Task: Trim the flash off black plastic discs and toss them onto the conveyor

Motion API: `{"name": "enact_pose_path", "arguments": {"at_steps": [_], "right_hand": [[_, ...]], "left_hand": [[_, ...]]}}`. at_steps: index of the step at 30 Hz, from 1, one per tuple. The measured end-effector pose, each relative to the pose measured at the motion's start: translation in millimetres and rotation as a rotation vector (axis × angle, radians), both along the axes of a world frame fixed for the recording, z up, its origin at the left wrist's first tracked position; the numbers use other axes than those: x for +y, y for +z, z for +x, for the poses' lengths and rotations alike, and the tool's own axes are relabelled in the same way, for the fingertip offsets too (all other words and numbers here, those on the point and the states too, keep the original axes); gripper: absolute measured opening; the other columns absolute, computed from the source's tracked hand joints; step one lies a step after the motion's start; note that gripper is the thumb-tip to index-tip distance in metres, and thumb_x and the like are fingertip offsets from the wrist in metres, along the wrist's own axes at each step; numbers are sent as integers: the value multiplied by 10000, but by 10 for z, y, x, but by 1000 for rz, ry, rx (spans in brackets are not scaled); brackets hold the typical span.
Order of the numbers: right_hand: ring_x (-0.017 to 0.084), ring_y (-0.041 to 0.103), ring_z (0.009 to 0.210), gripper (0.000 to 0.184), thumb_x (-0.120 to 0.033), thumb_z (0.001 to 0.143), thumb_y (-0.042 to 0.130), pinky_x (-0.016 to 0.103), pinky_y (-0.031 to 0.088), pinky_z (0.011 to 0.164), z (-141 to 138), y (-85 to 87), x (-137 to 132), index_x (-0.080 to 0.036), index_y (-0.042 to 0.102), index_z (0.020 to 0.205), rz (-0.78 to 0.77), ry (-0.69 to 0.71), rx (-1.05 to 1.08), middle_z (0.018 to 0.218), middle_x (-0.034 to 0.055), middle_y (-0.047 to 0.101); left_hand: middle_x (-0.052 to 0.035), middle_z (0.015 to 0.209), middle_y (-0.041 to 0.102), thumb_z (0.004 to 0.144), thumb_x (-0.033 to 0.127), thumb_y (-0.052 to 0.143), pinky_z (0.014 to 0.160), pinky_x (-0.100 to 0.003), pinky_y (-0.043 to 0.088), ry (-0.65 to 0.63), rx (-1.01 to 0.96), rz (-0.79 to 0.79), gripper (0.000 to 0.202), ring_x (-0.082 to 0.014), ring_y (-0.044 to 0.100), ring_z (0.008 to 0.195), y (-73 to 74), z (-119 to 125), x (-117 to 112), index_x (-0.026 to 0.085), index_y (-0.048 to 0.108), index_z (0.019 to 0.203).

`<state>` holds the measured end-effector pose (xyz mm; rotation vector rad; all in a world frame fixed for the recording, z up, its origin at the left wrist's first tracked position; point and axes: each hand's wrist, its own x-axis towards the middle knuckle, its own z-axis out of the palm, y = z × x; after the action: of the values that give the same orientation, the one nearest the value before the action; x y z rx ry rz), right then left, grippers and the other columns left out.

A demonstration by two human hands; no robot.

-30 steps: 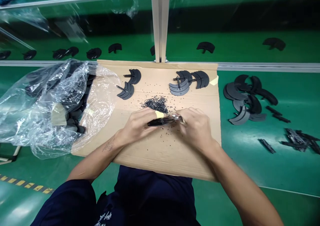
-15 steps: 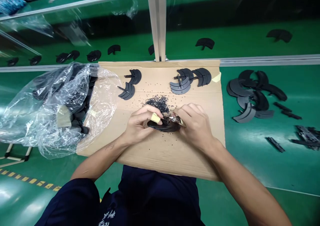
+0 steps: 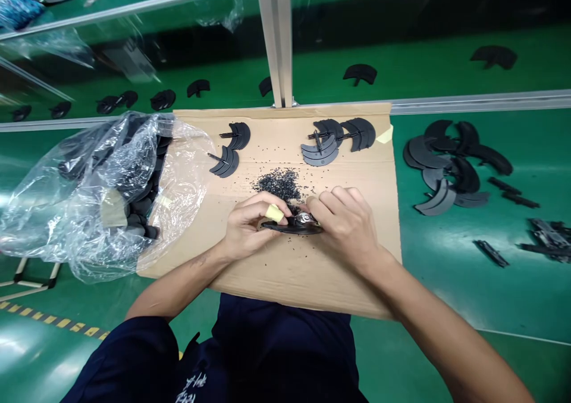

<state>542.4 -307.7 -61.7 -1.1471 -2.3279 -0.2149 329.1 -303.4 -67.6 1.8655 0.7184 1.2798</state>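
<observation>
Over the middle of a flat tan cardboard sheet (image 3: pixel 267 281), the left hand (image 3: pixel 244 229), a pale yellow wrap (image 3: pixel 274 214) on one finger, pinches a black curved plastic piece (image 3: pixel 292 229); the right hand (image 3: pixel 347 221) is closed around a shiny metal tool (image 3: pixel 306 217) at that piece. Tiny black chips (image 3: pixel 277 183) lie heaped on the sheet. A clear crinkled plastic bag (image 3: pixel 75 224) overlaps the sheet's left edge; right of the sheet, dark crescent-shaped pieces (image 3: pixel 439 197) lie on the glossy green surface (image 3: pixel 437 272).

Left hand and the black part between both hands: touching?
Touching. The head view shows the left hand pinching the black part at its left end, with no gap between its fingers and the part.
</observation>
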Motion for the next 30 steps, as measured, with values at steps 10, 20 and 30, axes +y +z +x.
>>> {"name": "enact_pose_path", "arguments": {"at_steps": [10, 20, 30], "right_hand": [[176, 495, 677, 197, -129, 964, 530, 333, 310, 654, 66, -50, 35, -209, 634, 817, -60, 4, 103, 685, 16, 609], [223, 547, 711, 164, -80, 903, 485, 346, 391, 675, 188, -83, 233, -188, 602, 942, 4, 93, 87, 779, 61, 662], [190, 583, 687, 168, -105, 969, 475, 313, 428, 656, 248, -107, 297, -195, 616, 953, -7, 63, 127, 801, 46, 698]], "left_hand": [[-71, 931, 726, 896, 295, 759, 773, -266, 576, 26, 86, -56, 180, -152, 696, 868, 74, -7, 47, 153, 651, 918], [-43, 890, 708, 812, 184, 623, 714, -259, 489, 355, 800, 78, 76, -161, 632, 784, 751, -1311, 1462, 152, 648, 876], [-80, 977, 726, 606, -10, 512, 1047, -396, 469, 382, 944, 45, 266, -245, 640, 1055, 278, -1347, 2925, 156, 657, 755]]}}
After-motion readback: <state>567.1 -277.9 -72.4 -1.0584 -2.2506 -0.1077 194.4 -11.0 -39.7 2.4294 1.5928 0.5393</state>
